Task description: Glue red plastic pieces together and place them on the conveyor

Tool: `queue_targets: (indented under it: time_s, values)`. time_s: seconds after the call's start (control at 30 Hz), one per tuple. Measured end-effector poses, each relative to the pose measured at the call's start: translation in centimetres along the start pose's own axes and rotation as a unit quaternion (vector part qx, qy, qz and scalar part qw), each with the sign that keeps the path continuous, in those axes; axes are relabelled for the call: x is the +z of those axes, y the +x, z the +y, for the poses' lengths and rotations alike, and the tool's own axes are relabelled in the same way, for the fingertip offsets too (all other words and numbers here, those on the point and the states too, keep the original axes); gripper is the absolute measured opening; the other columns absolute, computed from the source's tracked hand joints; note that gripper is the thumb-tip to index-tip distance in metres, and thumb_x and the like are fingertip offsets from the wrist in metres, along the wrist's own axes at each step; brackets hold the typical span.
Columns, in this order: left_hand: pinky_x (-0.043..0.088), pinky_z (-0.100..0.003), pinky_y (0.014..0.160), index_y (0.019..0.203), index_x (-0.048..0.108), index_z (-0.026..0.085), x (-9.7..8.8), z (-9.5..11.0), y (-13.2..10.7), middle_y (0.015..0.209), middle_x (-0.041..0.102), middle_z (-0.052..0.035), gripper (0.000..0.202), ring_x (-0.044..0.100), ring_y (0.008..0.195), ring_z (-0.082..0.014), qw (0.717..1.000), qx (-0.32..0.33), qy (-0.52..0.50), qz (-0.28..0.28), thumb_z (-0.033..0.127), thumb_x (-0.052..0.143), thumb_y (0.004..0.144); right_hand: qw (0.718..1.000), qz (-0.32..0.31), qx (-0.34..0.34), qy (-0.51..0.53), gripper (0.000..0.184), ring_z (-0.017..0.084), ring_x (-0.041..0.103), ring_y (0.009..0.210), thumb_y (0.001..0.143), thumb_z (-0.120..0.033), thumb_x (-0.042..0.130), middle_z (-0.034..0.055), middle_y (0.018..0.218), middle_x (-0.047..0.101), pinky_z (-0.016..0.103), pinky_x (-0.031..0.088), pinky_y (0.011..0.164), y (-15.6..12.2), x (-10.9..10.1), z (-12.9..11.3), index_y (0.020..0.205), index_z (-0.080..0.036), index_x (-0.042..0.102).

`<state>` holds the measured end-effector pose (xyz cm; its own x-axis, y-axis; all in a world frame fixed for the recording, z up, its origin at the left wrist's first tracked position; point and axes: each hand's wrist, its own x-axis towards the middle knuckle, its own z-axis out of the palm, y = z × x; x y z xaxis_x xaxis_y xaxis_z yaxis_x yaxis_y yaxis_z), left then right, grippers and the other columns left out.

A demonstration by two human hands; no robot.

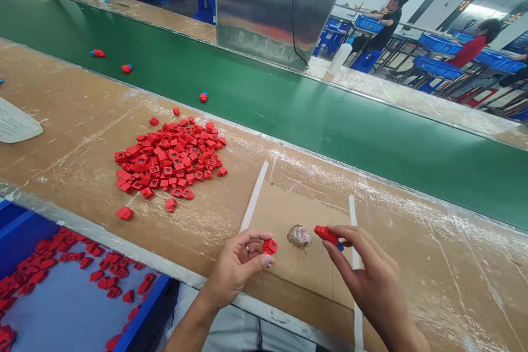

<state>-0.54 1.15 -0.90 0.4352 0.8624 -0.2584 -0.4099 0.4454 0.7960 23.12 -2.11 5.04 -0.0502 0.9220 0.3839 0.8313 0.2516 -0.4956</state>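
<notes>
My left hand (237, 267) pinches a small red plastic block (269, 246) between thumb and fingers, low over the cardboard-covered bench. My right hand (365, 275) grips a red piece with a blue tip (328, 235) just to the right of it. Between the two hands a small round clear dish (300, 235) sits on a taped cardboard patch. A heap of the same red blocks (169, 160) lies further left on the bench.
A blue tray (25, 231) holding several red pieces stands at my lower left. A green conveyor belt (289, 110) runs behind the bench, carrying three red-and-blue parts (126, 68). A steel housing (272, 5) spans the belt. Other people work at blue bins at the far right.
</notes>
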Motion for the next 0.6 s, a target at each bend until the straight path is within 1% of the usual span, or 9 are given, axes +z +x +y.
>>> queue_targets:
  time_s: [0.07, 0.17, 0.23, 0.33, 0.47, 0.53, 0.6]
  values:
    - [0.052, -0.024, 0.076, 0.105, 0.071, 0.019, -0.1, 0.1, 0.0, 0.085, 0.071, -0.002, 0.032, 0.065, 0.076, -0.0121, 1.0, -0.003, -0.004, 0.001, 0.023, 0.08, 0.074, 1.0, -0.005, 0.002, 0.003, 0.014, 0.021, 0.063, 0.091, 0.098, -0.031, 0.056, 0.0036, 0.102, 0.066, 0.031, 0.049, 0.078, -0.1, -0.2, -0.1, 0.112, -0.026, 0.059]
    - [0.052, -0.024, 0.077, 0.105, 0.071, 0.019, -0.2, 0.1, 0.0, 0.087, 0.071, -0.0023, 0.031, 0.066, 0.077, -0.0119, 1.0, -0.009, -0.01, -0.005, 0.022, 0.08, 0.075, 1.0, 0.016, 0.013, 0.005, 0.016, 0.021, 0.063, 0.091, 0.098, -0.031, 0.057, 0.0045, 0.104, 0.065, 0.032, 0.049, 0.079, -0.2, -0.3, -0.7, 0.113, -0.026, 0.059]
    - [0.052, -0.022, 0.077, 0.105, 0.071, 0.019, -0.2, 0.0, 0.0, 0.088, 0.072, -0.0021, 0.031, 0.066, 0.077, -0.0112, 1.0, -0.009, -0.011, -0.013, 0.021, 0.079, 0.076, 0.999, 0.009, 0.026, 0.034, 0.016, 0.021, 0.064, 0.09, 0.097, -0.032, 0.057, 0.0045, 0.102, 0.066, 0.032, 0.051, 0.078, -0.3, 0.1, -1.4, 0.112, -0.027, 0.06]
    - [0.051, -0.021, 0.075, 0.104, 0.071, 0.019, -0.2, 0.0, 0.0, 0.088, 0.073, -0.0021, 0.029, 0.067, 0.077, -0.0107, 1.0, -0.01, -0.009, -0.022, 0.022, 0.079, 0.076, 0.99, 0.005, 0.06, 0.131, 0.017, 0.021, 0.065, 0.09, 0.096, -0.031, 0.059, 0.0048, 0.101, 0.067, 0.031, 0.055, 0.077, -1.1, 1.5, -3.0, 0.112, -0.027, 0.06]
    - [0.051, -0.022, 0.078, 0.104, 0.071, 0.019, -0.1, 0.1, -0.1, 0.089, 0.074, -0.0024, 0.029, 0.068, 0.08, -0.0117, 0.999, -0.015, -0.017, -0.025, 0.022, 0.079, 0.077, 0.956, 0.022, 0.133, 0.261, 0.02, 0.021, 0.068, 0.096, 0.095, -0.028, 0.061, 0.0065, 0.108, 0.067, 0.031, 0.059, 0.081, -2.4, 4.4, -4.9, 0.115, -0.026, 0.059]
    - [0.05, -0.023, 0.081, 0.105, 0.07, 0.02, -0.1, 0.0, -0.1, 0.091, 0.075, -0.0028, 0.028, 0.068, 0.085, -0.0126, 0.999, -0.009, -0.02, -0.024, 0.022, 0.078, 0.078, 0.94, 0.028, 0.168, 0.297, 0.021, 0.021, 0.069, 0.097, 0.095, -0.029, 0.061, 0.0065, 0.108, 0.068, 0.031, 0.059, 0.083, -2.7, 5.6, -5.3, 0.115, -0.026, 0.059]
    - [0.049, -0.023, 0.084, 0.105, 0.07, 0.02, -0.2, 0.0, -0.1, 0.094, 0.076, -0.0035, 0.027, 0.067, 0.09, -0.0133, 1.0, -0.002, -0.012, -0.029, 0.022, 0.077, 0.079, 0.93, 0.034, 0.185, 0.316, 0.02, 0.02, 0.07, 0.095, 0.094, -0.029, 0.061, 0.0058, 0.107, 0.069, 0.03, 0.06, 0.082, -2.9, 6.3, -5.5, 0.114, -0.026, 0.059]
